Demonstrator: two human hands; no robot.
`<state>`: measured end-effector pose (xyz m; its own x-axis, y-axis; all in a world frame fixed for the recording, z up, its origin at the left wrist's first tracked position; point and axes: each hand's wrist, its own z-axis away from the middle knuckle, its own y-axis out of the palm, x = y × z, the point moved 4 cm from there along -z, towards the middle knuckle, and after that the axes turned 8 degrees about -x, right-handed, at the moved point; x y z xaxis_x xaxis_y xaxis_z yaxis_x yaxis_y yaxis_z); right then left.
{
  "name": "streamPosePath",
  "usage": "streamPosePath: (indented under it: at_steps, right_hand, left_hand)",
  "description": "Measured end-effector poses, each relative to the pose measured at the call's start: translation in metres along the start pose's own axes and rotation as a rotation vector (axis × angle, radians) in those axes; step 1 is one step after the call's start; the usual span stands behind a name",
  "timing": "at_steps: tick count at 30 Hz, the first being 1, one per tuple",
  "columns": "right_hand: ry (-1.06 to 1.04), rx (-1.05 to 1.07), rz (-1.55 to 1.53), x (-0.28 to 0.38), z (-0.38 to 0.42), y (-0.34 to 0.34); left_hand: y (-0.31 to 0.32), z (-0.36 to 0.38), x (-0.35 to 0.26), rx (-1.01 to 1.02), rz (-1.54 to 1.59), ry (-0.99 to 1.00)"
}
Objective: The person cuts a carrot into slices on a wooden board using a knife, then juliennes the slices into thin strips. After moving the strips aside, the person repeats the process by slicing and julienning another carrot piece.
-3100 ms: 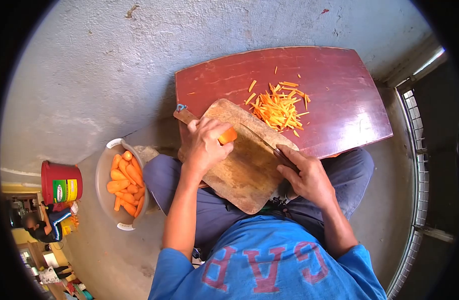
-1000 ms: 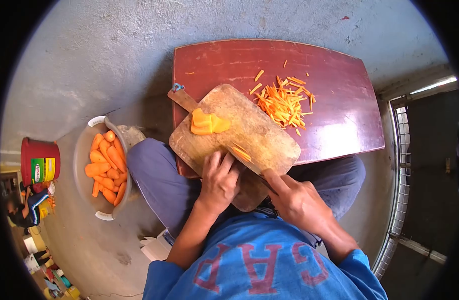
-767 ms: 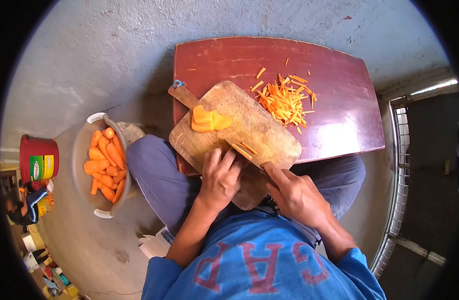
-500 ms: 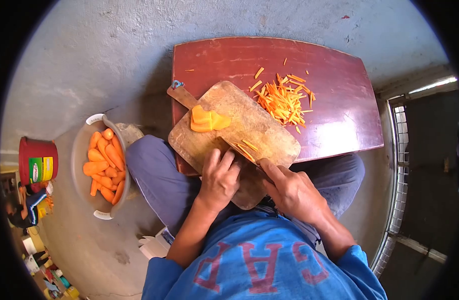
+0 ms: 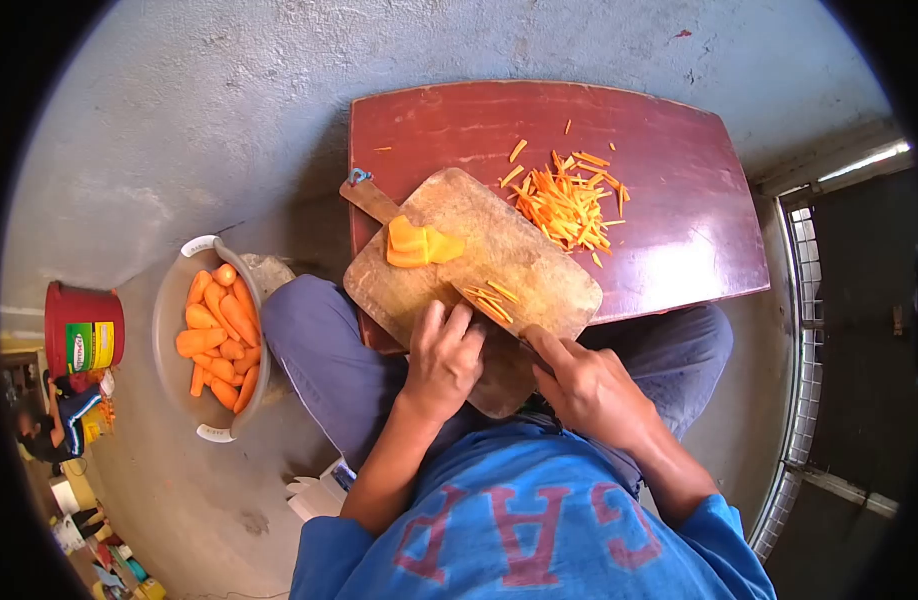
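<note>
My right hand [image 5: 594, 388] grips a knife [image 5: 488, 315], its blade slanting across the near part of a worn wooden cutting board [image 5: 524, 262]. Beside the blade, my left hand [image 5: 444, 360] rests on the board with fingers curled and pressed down; whatever lies under them is hidden. A few freshly cut carrot strips [image 5: 501, 292] lie along the far side of the blade. Farther up the board sits a small stack of flat carrot slices [image 5: 417, 243]. Past the board's right side, a loose pile of carrot strips [image 5: 567, 205] is spread on the red table [image 5: 679, 200].
On the left, a grey tub [image 5: 166, 345] holds several peeled carrots [image 5: 219, 325]. A red bucket [image 5: 84, 330] stands behind it, near another person [image 5: 59, 420] sitting low. A dark door [image 5: 859, 330] with a metal grille is at the right.
The view has shifted slightly. A few more carrot strips show beside the blade, and both hands keep nearly the same place on the board.
</note>
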<state>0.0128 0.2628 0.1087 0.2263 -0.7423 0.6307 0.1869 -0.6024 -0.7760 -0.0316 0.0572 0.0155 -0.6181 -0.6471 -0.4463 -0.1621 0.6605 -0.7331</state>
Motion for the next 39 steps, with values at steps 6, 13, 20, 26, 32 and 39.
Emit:
streamPosePath:
  at_steps: [6, 13, 20, 26, 32, 39]
  right_hand:
    - [0.000, -0.006, 0.011, 0.009, 0.000, -0.006]
    - [0.001, 0.005, 0.000, 0.009, -0.008, -0.003]
    - [0.025, 0.042, 0.018, 0.011, -0.010, 0.006]
    - [0.034, 0.006, -0.031, 0.011, 0.004, -0.002]
    - [0.010, -0.007, -0.016, 0.011, -0.002, -0.002]
    - [0.028, 0.040, 0.024, 0.012, -0.007, 0.006]
  left_hand:
    - [-0.002, 0.000, -0.001, -0.014, -0.018, 0.023]
    - [-0.007, 0.001, -0.003, 0.026, -0.016, 0.008]
    - [-0.007, 0.003, -0.002, 0.059, 0.001, -0.016]
    - [-0.009, 0.004, -0.003, 0.025, 0.031, 0.000]
    - [-0.017, -0.001, -0.004, -0.007, 0.035, 0.017]
    - [-0.015, 0.003, -0.001, 0.023, 0.051, -0.015]
